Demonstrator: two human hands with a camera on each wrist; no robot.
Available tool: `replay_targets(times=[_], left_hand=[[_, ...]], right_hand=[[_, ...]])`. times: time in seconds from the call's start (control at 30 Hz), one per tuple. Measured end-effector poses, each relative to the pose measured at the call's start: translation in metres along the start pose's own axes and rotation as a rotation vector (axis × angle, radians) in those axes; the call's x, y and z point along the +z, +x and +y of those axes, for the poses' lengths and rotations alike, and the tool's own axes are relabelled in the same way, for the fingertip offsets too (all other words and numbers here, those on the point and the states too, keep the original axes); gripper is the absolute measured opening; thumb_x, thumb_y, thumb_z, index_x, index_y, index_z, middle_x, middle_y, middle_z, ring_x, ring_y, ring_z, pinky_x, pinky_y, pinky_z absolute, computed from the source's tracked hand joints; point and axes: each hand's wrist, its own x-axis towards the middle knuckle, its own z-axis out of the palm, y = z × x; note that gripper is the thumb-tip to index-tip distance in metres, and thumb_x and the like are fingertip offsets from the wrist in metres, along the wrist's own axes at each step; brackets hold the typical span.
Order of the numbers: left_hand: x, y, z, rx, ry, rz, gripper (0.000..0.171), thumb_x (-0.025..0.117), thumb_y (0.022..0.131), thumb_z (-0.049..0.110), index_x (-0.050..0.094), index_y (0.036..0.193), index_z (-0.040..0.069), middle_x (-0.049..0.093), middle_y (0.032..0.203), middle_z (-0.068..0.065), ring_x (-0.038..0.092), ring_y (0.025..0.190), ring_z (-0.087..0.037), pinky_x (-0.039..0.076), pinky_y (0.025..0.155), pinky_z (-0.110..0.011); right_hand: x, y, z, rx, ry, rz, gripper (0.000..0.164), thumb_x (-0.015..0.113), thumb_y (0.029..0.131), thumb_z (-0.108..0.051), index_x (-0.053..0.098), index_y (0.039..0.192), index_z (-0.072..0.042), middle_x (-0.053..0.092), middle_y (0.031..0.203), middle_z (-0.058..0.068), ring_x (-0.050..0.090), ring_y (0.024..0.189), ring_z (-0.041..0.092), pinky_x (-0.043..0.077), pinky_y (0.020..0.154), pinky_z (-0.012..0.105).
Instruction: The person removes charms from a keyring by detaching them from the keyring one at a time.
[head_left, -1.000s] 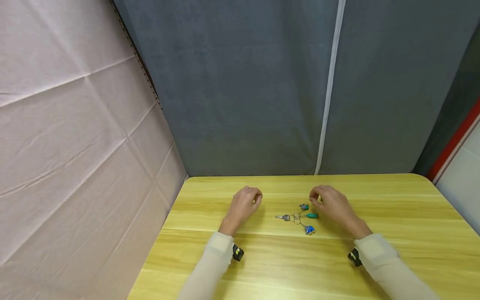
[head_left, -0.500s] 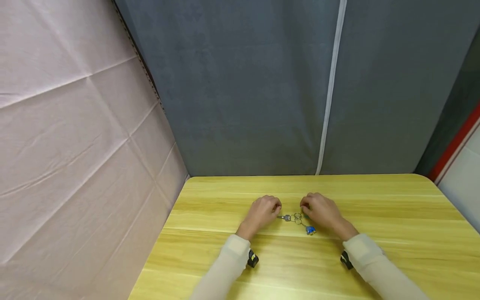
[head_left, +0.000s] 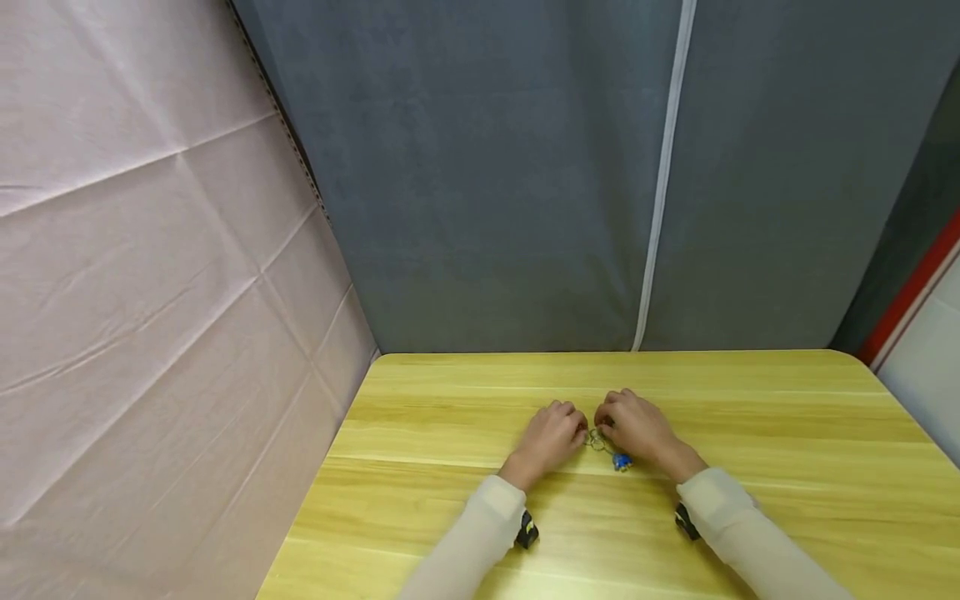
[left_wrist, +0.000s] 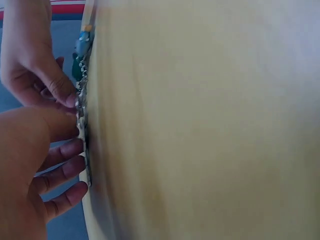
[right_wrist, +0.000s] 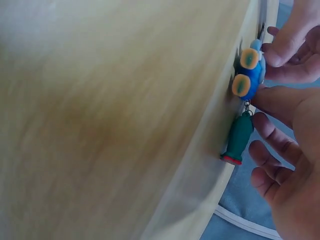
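A bunch of metal rings (head_left: 597,441) lies on the wooden table between my hands, with a key and small charms attached. My left hand (head_left: 551,437) pinches the key (left_wrist: 88,170) near the rings, its other fingers spread along the shaft. From the right, my right hand (head_left: 637,425) has thumb and index finger at the rings, holding them. A blue charm with orange pads (right_wrist: 250,75) lies toward me, clear of the fingers. Beside the right fingertips in the right wrist view is a green bottle-shaped charm (right_wrist: 239,132); the head view hides it under that hand.
The light wooden table (head_left: 360,517) has rounded far corners. A dark grey curtain (head_left: 480,208) hangs behind its far edge. Pale creased cloth (head_left: 150,292) covers the left side. A black device (head_left: 527,531) is strapped to each wrist.
Both hands have moved inward from either side of the key ring bunch and come close together over it. The key and the green charm are now covered in the head view.
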Motion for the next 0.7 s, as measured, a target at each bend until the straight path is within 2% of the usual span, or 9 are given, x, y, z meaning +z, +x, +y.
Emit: replay_targets(times=[0.17, 0.3, 0.53, 0.7], left_hand=[[0.003, 0.002, 0.006, -0.018, 0.025, -0.008, 0.018, 0.064, 0.109, 0.032, 0.079, 0.112, 0.023, 0.069, 0.107, 0.006, 0.063, 0.096, -0.011, 0.053, 0.078, -0.023], [0.002, 0.003, 0.009, -0.036, 0.008, 0.001, 0.016, 0.064, 0.108, 0.029, 0.078, 0.108, 0.020, 0.068, 0.103, 0.006, 0.060, 0.092, -0.011, 0.049, 0.073, -0.021], [0.002, 0.003, 0.008, -0.034, -0.002, 0.008, 0.013, 0.064, 0.106, 0.025, 0.074, 0.099, 0.019, 0.063, 0.091, 0.007, 0.054, 0.082, -0.010, 0.039, 0.065, -0.018], [0.001, 0.004, 0.008, -0.041, -0.039, 0.000, 0.012, 0.064, 0.106, 0.025, 0.073, 0.100, 0.020, 0.066, 0.092, 0.008, 0.056, 0.084, -0.009, 0.042, 0.068, -0.018]], right_hand=[[0.001, -0.001, -0.002, -0.025, -0.038, -0.002, 0.006, 0.083, 0.091, -0.009, 0.081, 0.093, -0.015, 0.065, 0.091, -0.001, 0.051, 0.078, 0.014, 0.050, 0.067, 0.030], [0.004, -0.002, -0.002, -0.033, -0.053, 0.004, 0.009, 0.082, 0.091, -0.009, 0.078, 0.091, -0.016, 0.063, 0.089, -0.003, 0.050, 0.077, 0.013, 0.048, 0.065, 0.028], [0.011, -0.003, 0.000, -0.032, -0.012, 0.032, 0.017, 0.078, 0.092, -0.006, 0.068, 0.083, -0.017, 0.054, 0.081, -0.006, 0.044, 0.072, 0.010, 0.042, 0.061, 0.024], [0.011, -0.002, 0.000, 0.016, 0.040, 0.017, 0.015, 0.075, 0.094, -0.007, 0.067, 0.085, -0.016, 0.055, 0.084, -0.006, 0.045, 0.074, 0.010, 0.043, 0.063, 0.026]])
